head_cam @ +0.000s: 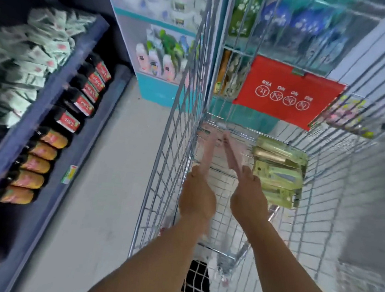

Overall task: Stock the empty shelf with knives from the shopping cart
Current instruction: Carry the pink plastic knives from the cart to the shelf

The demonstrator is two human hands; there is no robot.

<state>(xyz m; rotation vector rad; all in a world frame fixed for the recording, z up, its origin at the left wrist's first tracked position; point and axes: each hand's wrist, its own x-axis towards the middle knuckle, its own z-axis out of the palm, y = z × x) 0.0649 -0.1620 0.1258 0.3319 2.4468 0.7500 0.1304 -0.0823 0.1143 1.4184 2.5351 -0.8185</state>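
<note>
Both hands inside cart (181, 111): left hand (196, 200) & right hand (249, 200) each grip a pink knife, prob. packaged; green packs (277, 170) beside.

Both our bare forearms reach forward and down, side by side and roughly parallel. Our left hand (197, 198) sits knuckles-up with its fingers curled round the near end of a pink knife (207, 154), which points away from us. Our right hand (248, 194) is just beside it, also back-up, fingers curled round a second pink knife (232, 158). The two hands are apart, not touching. Motion blur hides the fingertips.
</note>
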